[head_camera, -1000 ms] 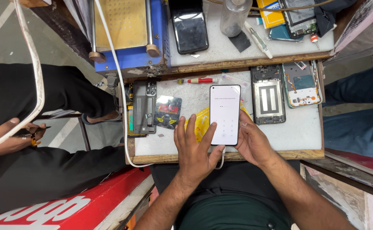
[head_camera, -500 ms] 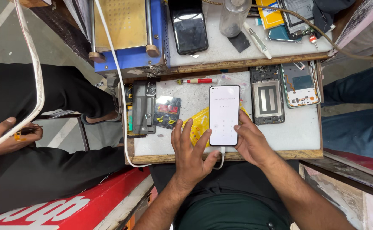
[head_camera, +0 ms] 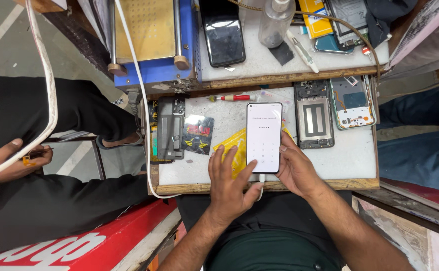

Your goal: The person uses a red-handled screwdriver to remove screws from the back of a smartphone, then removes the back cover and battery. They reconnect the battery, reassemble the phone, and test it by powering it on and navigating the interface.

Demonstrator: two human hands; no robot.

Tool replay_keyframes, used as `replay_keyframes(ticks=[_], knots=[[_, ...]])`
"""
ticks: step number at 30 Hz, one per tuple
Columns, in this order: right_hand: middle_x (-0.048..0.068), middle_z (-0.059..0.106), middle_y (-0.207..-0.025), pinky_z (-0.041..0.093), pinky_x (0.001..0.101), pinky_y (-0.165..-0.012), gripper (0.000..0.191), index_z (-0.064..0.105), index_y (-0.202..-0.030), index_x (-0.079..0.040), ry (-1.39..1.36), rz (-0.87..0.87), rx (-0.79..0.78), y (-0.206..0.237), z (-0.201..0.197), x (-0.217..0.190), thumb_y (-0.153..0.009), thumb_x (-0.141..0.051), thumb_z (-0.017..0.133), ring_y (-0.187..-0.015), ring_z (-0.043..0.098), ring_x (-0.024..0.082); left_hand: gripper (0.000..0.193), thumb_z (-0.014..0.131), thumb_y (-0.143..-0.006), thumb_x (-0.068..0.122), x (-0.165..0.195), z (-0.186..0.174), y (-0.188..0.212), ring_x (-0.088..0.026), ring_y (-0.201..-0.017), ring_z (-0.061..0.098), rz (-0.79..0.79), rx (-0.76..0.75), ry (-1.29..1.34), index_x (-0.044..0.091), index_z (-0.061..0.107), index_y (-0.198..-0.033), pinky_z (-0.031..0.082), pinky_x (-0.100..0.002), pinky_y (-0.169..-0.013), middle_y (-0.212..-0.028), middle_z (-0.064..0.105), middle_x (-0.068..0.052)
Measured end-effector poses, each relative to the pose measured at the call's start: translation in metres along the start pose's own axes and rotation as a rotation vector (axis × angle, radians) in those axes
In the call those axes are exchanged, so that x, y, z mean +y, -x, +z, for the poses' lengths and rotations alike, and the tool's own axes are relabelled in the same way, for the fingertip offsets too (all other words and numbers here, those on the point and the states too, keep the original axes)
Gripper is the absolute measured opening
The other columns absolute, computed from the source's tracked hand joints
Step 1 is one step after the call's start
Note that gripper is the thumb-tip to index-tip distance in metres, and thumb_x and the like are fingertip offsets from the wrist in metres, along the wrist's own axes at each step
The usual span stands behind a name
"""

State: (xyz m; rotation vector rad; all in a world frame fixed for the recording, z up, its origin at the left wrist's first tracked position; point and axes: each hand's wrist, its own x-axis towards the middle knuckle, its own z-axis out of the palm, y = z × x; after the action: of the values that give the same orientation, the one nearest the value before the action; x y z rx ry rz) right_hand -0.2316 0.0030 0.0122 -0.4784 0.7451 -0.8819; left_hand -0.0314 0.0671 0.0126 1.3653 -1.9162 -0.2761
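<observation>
A smartphone point(head_camera: 263, 136) with a lit white screen lies upright on the small white worktable point(head_camera: 219, 120), on top of a yellow packet point(head_camera: 235, 145). A white cable runs out of its lower end. My right hand point(head_camera: 295, 168) cups the phone's right edge and lower corner. My left hand point(head_camera: 229, 185) rests flat beside the phone's left edge, fingers spread over the yellow packet, with the thumb at the cable plug under the phone.
Two opened phone frames point(head_camera: 313, 116) point(head_camera: 352, 102) lie to the right, a dark phone back point(head_camera: 169, 128) and a card point(head_camera: 199, 133) to the left, a red screwdriver point(head_camera: 232, 98) behind. A blue machine point(head_camera: 154, 42), a black phone point(head_camera: 222, 31) and a bottle point(head_camera: 275, 21) sit on the upper shelf. Another person point(head_camera: 14, 160) sits at left.
My left hand has slid down a little, its thumb now at the cable plug. The phone has shifted slightly. The other person's hand at left has moved.
</observation>
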Motion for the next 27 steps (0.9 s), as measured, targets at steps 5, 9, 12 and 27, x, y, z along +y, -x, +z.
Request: replay_keyframes(ticks=[5,9,12,27], knots=[[0.014,0.051,-0.151,0.046,0.0436,-0.110,0.067,0.021,-0.164,-0.008,-0.020,-0.012,-0.020,0.0003,-0.0004,0.0009,-0.100,-0.019,0.039,-0.133,0.055,0.023,0.044,0.066,-0.100,0.039,-0.0056,0.0019,0.0038,-0.047,-0.148,0.035,-0.058,0.077,0.127,0.007,0.064,-0.131,0.032,-0.060,-0.123,-0.150,0.045,-0.022],[0.013,0.050,-0.152,0.046,0.0419,-0.112,0.067,0.020,-0.165,-0.010,0.002,-0.021,-0.012,0.0013,-0.0011,0.0013,-0.100,-0.017,0.037,-0.134,0.055,0.021,0.038,0.067,-0.100,0.033,-0.0069,0.0043,0.0071,-0.045,-0.147,0.037,-0.055,0.098,0.130,0.006,0.065,-0.127,0.033,-0.058,-0.122,-0.148,0.048,-0.021],[0.016,0.052,-0.148,0.048,0.0443,-0.108,0.066,0.021,-0.164,-0.010,-0.018,-0.001,-0.021,0.0007,-0.0007,0.0000,-0.100,-0.016,0.036,-0.129,0.058,0.024,0.034,0.066,-0.101,0.029,-0.0068,0.0045,0.0081,-0.045,-0.148,0.037,-0.069,0.105,0.157,0.006,0.066,-0.126,0.034,-0.058,-0.124,-0.147,0.049,-0.020],[0.015,0.052,-0.150,0.047,0.0436,-0.110,0.066,0.021,-0.165,-0.009,-0.054,-0.008,-0.027,0.0010,-0.0026,0.0013,-0.100,-0.016,0.035,-0.131,0.058,0.023,0.032,0.069,-0.095,0.020,-0.0048,-0.0044,0.0036,-0.045,-0.146,0.036,-0.085,0.123,0.085,0.004,0.068,-0.122,0.033,-0.059,-0.121,-0.143,0.050,-0.022]])
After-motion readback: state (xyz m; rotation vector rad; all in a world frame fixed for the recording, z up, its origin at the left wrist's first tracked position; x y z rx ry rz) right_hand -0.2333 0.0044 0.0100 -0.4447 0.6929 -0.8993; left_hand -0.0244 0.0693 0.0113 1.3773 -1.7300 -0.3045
